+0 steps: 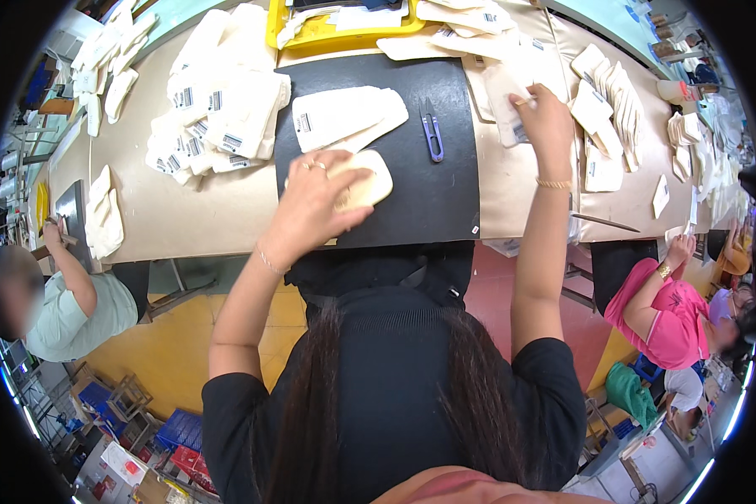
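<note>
My left hand (317, 197) grips a cream, rounded, padded-looking piece (375, 178) above the near part of a black mat (437, 206). Thumb and fingers of my right hand (542, 118) pinch the edge of a thin, translucent plastic bag (503, 105), right of the mat. Just beyond my left hand, flat cream pieces (344, 113) with a dark printed label lie overlapped on the mat. Purple-handled thread snips (432, 134) rest on the mat between my hands, touched by neither.
Left of the mat, a large heap of labelled cream pieces (235, 113) covers the brown table (227, 227). A yellow tray (353, 39) stands at the far edge. More cream pieces (617, 101) lie fanned to the right. Co-workers sit left and right, one in a pink top (659, 315).
</note>
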`<state>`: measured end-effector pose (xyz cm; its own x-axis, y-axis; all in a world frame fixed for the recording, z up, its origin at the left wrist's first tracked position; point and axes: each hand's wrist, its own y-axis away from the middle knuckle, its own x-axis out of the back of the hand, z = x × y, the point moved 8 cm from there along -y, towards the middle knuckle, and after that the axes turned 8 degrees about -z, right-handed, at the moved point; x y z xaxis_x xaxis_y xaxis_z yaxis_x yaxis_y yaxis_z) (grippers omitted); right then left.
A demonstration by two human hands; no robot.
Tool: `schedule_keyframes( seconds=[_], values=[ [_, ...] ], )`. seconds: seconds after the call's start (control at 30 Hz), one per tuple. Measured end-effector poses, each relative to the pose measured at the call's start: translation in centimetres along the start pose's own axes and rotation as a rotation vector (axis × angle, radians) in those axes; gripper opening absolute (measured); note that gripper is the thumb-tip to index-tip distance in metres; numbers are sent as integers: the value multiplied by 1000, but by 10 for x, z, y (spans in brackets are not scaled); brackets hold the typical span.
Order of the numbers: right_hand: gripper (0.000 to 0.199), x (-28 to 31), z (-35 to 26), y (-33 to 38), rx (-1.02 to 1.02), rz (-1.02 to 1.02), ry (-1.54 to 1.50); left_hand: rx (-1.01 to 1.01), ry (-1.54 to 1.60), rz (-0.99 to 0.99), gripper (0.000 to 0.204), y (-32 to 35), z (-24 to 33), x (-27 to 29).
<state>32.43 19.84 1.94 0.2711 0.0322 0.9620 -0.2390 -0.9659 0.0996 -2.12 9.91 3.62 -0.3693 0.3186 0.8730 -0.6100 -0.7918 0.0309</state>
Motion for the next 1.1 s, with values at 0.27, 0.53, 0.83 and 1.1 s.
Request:
schedule_keyframes(
  seconds=[0.27, 0.53, 0.83, 1.1],
  values=[
    [52, -47, -20, 145, -132, -205, -1069, 218, 652, -93, 48, 21, 2, -27],
    [41, -40, -37, 180, 32, -169, -518, 121, 340, 30, 51, 21, 39, -42],
    [37, -55, -73, 162, 481, -159, -641, -197, -55, -255, 52, 28, 47, -69],
    [33, -65, -71, 189, 415, -126, -703, -70, 51, -97, 50, 15, 45, -33]
  ],
)
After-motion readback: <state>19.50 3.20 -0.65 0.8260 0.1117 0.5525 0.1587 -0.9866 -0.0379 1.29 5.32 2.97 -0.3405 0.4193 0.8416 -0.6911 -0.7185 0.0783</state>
